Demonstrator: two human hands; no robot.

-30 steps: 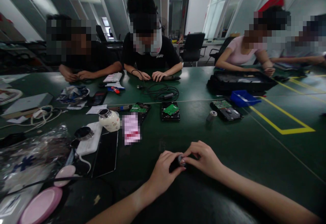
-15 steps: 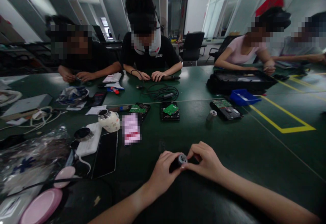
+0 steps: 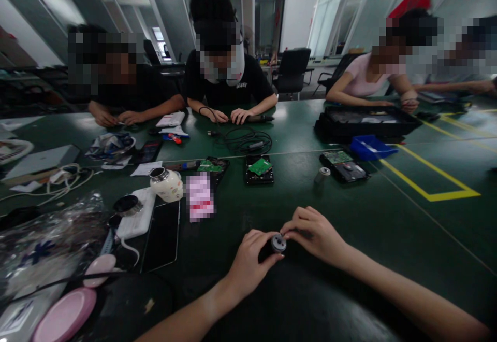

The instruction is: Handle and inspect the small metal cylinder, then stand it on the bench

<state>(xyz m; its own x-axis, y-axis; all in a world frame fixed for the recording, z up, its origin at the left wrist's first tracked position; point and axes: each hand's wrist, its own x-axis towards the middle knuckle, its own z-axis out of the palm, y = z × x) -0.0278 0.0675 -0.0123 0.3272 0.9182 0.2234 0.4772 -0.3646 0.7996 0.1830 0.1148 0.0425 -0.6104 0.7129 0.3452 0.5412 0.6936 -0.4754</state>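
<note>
My left hand is closed around a small grey metal cylinder, thumb below and fingers above. Its round end face, with a dark opening in the middle and small holes, points up toward me. At the upper right rim of the cylinder, the thumb and fingertips of my right hand are pinched together. Whether they grip the rim or a tiny part there is too small to tell. A similar silver cylinder stands farther off on the green table.
Hard drives with green circuit boards lie ahead, beside a blue tray and a black bin. To the left are a phone, a cream jar and a plastic bag. Several people sit across the table.
My right hand has shifted slightly up, its thumb leaving the cylinder's lower front for the upper right rim. The cylinder's end face now shows more fully. My left hand keeps its hold.
</note>
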